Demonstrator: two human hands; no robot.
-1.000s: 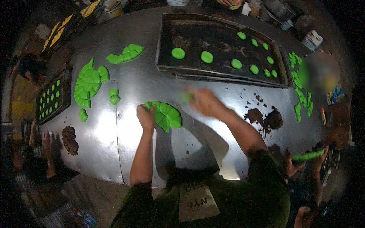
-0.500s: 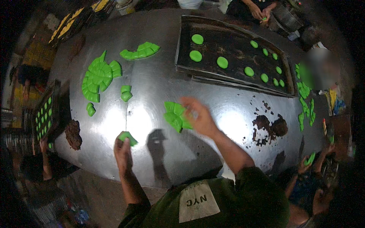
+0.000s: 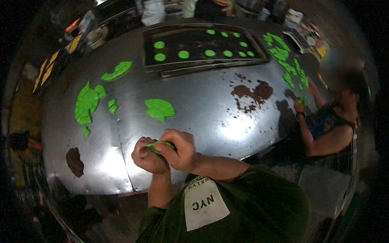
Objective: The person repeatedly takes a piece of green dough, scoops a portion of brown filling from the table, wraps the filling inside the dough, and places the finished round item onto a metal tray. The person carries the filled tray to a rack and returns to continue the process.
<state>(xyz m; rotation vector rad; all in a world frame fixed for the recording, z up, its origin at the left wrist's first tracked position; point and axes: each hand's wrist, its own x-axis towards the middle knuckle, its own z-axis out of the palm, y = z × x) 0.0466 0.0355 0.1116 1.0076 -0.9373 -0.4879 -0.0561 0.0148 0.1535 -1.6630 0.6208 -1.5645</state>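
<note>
My left hand and my right hand are together over the near edge of the metal table. Between them both grip a thin piece of green dough; its edge shows, while fingers hide most of it. Just beyond lies a fan-shaped group of green dough pieces. Farther left are a larger scored green dough sheet, a curved green strip and small loose pieces.
A dark baking tray with several green dough discs stands at the back. Crumbly brown filling lies to the right, and a brown lump at the left. A co-worker's hand touches green dough at the right edge.
My right hand has left the fan of dough and come to my left hand, where both now grip a green piece. The view has shifted, showing more of the right-hand co-worker.
</note>
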